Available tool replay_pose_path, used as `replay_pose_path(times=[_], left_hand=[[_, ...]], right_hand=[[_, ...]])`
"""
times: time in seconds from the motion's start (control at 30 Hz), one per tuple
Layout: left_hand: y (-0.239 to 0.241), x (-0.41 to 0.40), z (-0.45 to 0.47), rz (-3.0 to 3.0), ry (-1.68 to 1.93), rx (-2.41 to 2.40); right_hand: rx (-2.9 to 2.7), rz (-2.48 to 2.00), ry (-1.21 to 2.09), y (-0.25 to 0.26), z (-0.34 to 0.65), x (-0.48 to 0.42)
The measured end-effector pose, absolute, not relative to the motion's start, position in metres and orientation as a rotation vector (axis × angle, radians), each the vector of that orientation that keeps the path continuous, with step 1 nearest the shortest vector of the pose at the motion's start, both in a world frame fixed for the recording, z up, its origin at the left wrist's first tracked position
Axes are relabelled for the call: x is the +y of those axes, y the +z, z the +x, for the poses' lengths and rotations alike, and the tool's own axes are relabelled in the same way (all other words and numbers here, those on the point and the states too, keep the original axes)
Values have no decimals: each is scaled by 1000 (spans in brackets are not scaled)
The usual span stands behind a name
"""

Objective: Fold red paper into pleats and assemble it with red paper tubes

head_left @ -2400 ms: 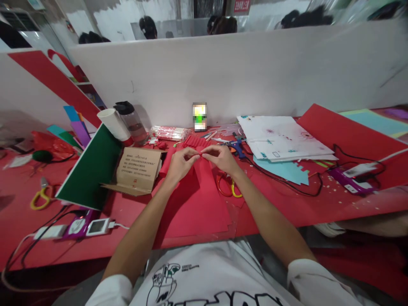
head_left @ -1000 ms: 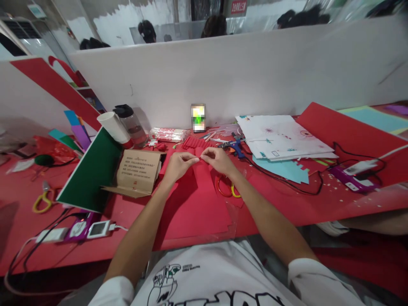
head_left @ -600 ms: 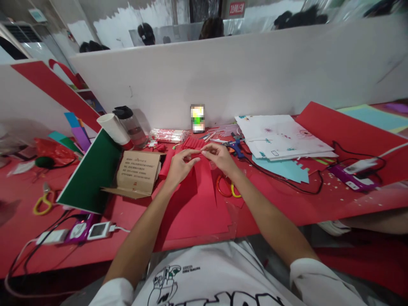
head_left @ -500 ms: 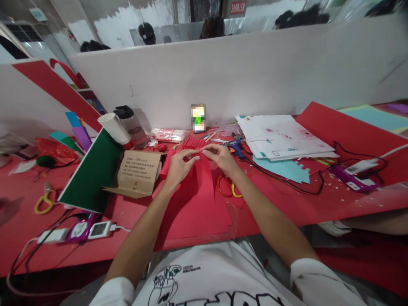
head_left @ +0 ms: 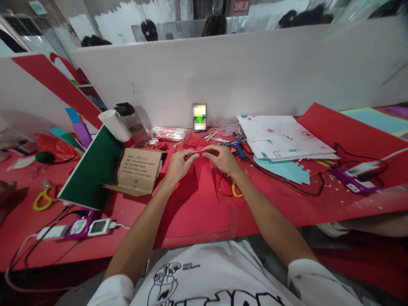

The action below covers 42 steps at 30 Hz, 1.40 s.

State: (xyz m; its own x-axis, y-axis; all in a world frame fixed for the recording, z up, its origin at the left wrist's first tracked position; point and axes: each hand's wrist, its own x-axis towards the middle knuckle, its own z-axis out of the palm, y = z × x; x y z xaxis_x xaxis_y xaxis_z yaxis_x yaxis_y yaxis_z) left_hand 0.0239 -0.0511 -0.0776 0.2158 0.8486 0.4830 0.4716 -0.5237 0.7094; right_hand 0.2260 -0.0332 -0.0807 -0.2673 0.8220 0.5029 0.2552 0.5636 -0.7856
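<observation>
My left hand [head_left: 180, 165] and my right hand [head_left: 220, 159] meet above the middle of the table. Between them a sheet of red paper [head_left: 205, 180] is pinched along its top edge, fingertips of both hands closed on it. That edge looks narrowly rolled or folded; the fingers hide part of it. The sheet hangs down towards me, over more red paper [head_left: 194, 219] lying flat. Just behind the fingers lie pleated or rolled red paper pieces [head_left: 194, 142]. Below my right wrist, scissors with a yellow handle [head_left: 236, 190] are partly covered.
Left of my hands stand an open cardboard box [head_left: 137, 170], a green board [head_left: 92, 170] and a bottle [head_left: 132, 123]. A phone [head_left: 199, 117] leans on the partition. A blue glue gun [head_left: 237, 148] with its cable and white printed sheets [head_left: 283, 136] lie right. Another person's hand [head_left: 6, 191] shows at far left.
Both hands keep their pinch on the red paper, with small finger movements. The sheet's hanging lower part has swung slightly right. Another person's hand has come into view at the left edge.
</observation>
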Motion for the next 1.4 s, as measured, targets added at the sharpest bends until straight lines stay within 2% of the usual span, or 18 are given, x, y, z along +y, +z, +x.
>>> replay_pose_path(times=[0.27,1.4], left_hand=[[-77,-52,24,2165,1171,1261],[-83,-51,22,2037,1146,1292]], right_hand=[[-1864,-875,580,-81,225,-34],[-1896,-840,587,-88,224,-33]])
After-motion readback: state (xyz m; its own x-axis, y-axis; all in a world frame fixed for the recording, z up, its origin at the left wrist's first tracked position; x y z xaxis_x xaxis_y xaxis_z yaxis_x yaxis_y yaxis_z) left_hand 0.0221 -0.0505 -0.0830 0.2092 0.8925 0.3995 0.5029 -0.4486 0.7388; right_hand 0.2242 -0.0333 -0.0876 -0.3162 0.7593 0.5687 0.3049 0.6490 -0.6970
